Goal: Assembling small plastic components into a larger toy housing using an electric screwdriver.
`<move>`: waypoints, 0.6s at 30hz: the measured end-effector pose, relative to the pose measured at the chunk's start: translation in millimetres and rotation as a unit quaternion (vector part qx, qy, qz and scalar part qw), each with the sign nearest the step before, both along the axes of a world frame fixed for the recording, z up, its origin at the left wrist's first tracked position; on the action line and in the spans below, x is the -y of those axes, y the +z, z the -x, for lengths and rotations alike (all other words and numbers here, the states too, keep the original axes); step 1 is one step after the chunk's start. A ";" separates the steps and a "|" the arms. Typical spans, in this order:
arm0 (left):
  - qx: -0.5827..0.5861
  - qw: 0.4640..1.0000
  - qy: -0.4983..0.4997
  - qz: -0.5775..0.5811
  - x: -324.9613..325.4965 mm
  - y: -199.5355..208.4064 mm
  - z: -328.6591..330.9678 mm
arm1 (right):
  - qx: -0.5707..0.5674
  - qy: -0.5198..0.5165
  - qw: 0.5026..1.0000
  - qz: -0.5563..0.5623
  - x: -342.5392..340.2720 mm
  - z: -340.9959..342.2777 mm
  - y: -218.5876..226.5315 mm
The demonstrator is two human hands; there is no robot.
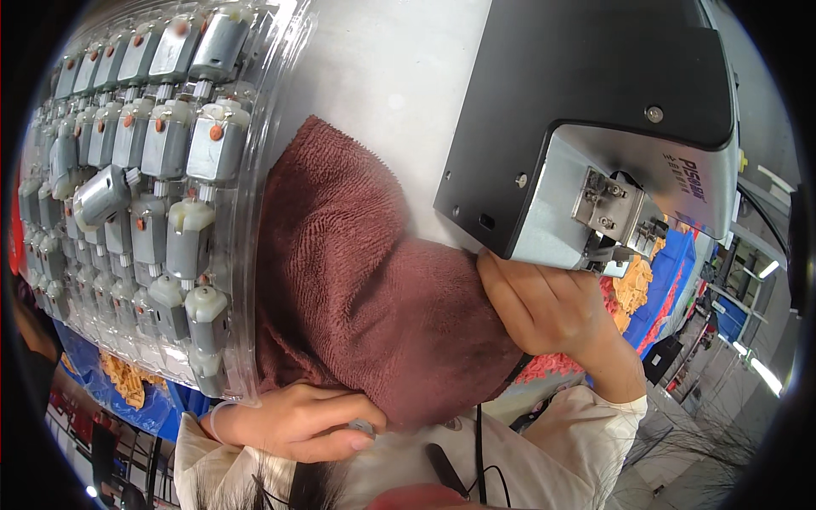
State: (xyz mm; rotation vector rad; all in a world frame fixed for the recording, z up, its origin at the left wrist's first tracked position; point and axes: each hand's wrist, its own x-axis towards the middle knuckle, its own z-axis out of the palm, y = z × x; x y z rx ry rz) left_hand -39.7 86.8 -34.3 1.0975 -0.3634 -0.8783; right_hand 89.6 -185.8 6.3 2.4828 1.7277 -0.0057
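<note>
Clear blister tray [247, 340]: rows of small electric motors [214, 149], one askew. Left hand [306, 422]: holding metal piece [361, 427]. Right hand [548, 302]: at black machine [595, 76], grip hidden, unconfirmed. Finished share indeterminable.

To the right of the pale table [395, 76], white tube lights [765, 378] shine among pale frame bars [748, 308] in a cluttered part of the room, while to the left of the table dark rack bars [154, 463] stand near a small bright lamp [91, 491].
</note>
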 end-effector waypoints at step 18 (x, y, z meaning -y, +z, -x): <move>0.049 0.998 0.027 0.002 2.4 -5.7 4.9 | -0.090 -0.051 0.993 -0.054 6.7 3.9 4.0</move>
